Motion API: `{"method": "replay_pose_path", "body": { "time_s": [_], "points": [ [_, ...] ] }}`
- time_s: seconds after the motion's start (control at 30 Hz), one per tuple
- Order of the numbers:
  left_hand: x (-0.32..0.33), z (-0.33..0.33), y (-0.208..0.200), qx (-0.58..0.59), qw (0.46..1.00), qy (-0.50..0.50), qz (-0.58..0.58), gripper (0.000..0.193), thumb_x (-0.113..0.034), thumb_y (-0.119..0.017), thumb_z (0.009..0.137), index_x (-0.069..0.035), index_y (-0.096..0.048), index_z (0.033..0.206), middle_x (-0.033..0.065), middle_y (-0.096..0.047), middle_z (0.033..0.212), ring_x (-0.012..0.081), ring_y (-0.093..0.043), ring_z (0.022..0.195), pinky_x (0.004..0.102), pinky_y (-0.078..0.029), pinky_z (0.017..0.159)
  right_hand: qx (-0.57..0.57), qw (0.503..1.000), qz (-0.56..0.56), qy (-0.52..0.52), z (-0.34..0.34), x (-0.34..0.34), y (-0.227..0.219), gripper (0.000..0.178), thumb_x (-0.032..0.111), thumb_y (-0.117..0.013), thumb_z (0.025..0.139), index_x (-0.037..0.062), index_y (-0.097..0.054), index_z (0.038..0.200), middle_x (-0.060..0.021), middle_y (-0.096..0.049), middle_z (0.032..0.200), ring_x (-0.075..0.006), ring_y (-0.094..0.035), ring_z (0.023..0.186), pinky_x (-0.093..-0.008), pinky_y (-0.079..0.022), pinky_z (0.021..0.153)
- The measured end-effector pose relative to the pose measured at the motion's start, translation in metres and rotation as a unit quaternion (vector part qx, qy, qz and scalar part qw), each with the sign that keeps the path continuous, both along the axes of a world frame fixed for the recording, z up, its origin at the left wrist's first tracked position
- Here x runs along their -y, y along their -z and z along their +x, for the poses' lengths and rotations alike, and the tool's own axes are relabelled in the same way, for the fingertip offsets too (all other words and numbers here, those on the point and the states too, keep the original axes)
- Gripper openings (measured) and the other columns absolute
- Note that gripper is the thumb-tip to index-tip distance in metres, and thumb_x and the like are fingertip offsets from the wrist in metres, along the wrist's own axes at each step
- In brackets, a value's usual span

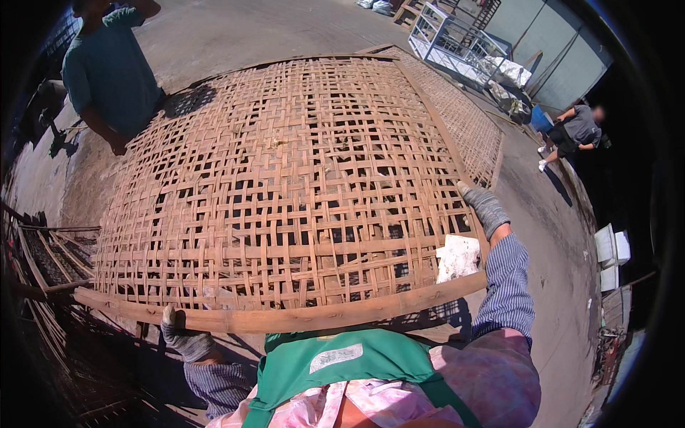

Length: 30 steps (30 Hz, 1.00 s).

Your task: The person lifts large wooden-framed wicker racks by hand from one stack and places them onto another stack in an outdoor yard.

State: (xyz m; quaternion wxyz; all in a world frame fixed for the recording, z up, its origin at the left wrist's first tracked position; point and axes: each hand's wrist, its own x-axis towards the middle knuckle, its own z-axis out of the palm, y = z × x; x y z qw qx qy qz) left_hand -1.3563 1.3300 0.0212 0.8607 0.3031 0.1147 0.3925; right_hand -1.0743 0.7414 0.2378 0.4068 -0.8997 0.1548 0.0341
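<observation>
A large woven bamboo panel [285, 180] with an open lattice and a wooden border spreads out in front of me. My left hand [187, 337], in a grey knit glove, is closed around its near border pole at the left, thumb on top. My right hand [486, 208], gloved alike, grips the right side rail, with its fingers partly hidden below. A white scrap [458, 258] sits at the near right corner of the lattice. Beyond the right rail, a second woven panel [465, 114] shows partly from underneath.
At the far left a person in a teal shirt [114, 68] stands against the panel. Another person [579, 132] is at the right by a blue bin [541, 119]. Broken bamboo frames [53, 260] lie left, white boxes [611, 250] right, a metal-railed cart [457, 46] farther back.
</observation>
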Motion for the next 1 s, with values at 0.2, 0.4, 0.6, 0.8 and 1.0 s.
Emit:
{"method": "replay_pose_path", "body": {
  "time_s": [0.2,0.4,0.6,0.8,1.0],
  "points": [
    [-0.05,0.062,0.054,0.109,0.982,0.152,-0.013,0.025,-0.023,-0.053,0.092,-0.01,-0.069,0.105,0.006,-0.071,0.097,0.0209,-0.067,0.09,0.0416,-0.053,0.084,0.077,0.983,0.0,0.166,-0.128,-0.006,0.04,0.06,0.049,-0.069,0.082,-0.0034,-0.064,0.111,-0.0115,-0.066,0.097,-0.0226,-0.06,0.081,-0.0326,-0.05,0.072],
    [-0.052,0.221,0.006,0.113,0.914,0.386,-0.045,0.037,-0.037,-0.068,0.087,-0.005,-0.064,0.105,0.0118,-0.066,0.107,0.0262,-0.06,0.105,0.0431,-0.048,0.096,0.244,0.961,-0.032,0.126,-0.127,-0.018,0.057,0.059,0.051,-0.062,0.087,0.0024,-0.06,0.12,-0.0091,-0.063,0.106,-0.0203,-0.059,0.089,-0.0363,-0.052,0.073],
    [-0.037,0.235,0.037,-0.122,0.874,0.336,0.328,0.08,-0.019,-0.068,0.089,-0.008,-0.019,0.15,0.0188,-0.027,0.152,0.0307,-0.04,0.132,0.0407,-0.04,0.105,0.285,0.922,-0.029,0.26,-0.122,0.027,0.088,0.062,0.048,-0.064,0.086,0.007,-0.053,0.131,-0.0046,-0.059,0.108,-0.0124,-0.054,0.091,-0.0283,-0.048,0.072],
    [-0.141,0.102,0.19,-0.491,0.561,0.011,0.666,0.088,-0.034,-0.077,0.075,-0.003,-0.032,0.144,0.025,-0.034,0.146,0.0381,-0.03,0.137,0.0439,-0.025,0.113,-0.185,0.944,-0.085,0.26,-0.226,0.028,0.39,0.062,0.05,-0.061,0.086,0.0044,-0.054,0.128,-0.0154,-0.058,0.113,-0.028,-0.056,0.102,-0.0386,-0.046,0.084],
    [-0.21,-0.034,0.296,-0.73,0.491,-0.114,0.46,0.13,-0.065,-0.079,0.059,0.001,-0.011,0.149,0.0236,-0.018,0.153,0.0319,-0.018,0.143,0.0454,-0.019,0.116,-0.53,0.803,-0.265,0.072,-0.264,-0.119,0.379,0.078,0.065,-0.054,0.084,0.0039,-0.053,0.131,-0.0204,-0.051,0.136,-0.0334,-0.047,0.128,-0.0421,-0.039,0.104]
  ]
}}
